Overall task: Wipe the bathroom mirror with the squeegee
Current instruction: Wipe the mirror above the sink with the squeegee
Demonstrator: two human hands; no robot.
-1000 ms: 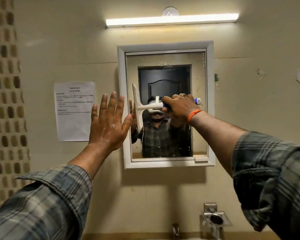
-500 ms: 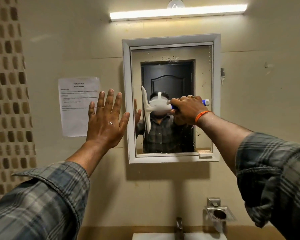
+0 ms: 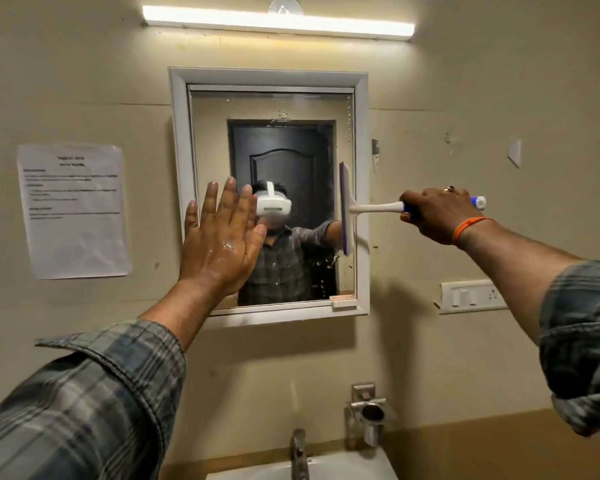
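The white-framed bathroom mirror (image 3: 219, 133) hangs on the beige wall, with water droplets on its lower right glass. My right hand (image 3: 437, 214) grips the blue handle of a white squeegee (image 3: 371, 207). Its blade stands vertical against the glass at the mirror's right edge. My left hand (image 3: 220, 240), wet and with fingers spread, lies flat over the mirror's left frame and glass.
A tube light (image 3: 278, 22) glows above the mirror. A printed paper notice (image 3: 73, 211) is stuck on the wall at left. A switch plate (image 3: 471, 296) sits at right. Below are a tap (image 3: 298, 448), a white basin (image 3: 343, 469) and a metal holder (image 3: 369, 414).
My right hand has drawn the squeegee from the mirror's left side across to its right edge. My left hand has shifted from the wall onto the mirror's left frame.
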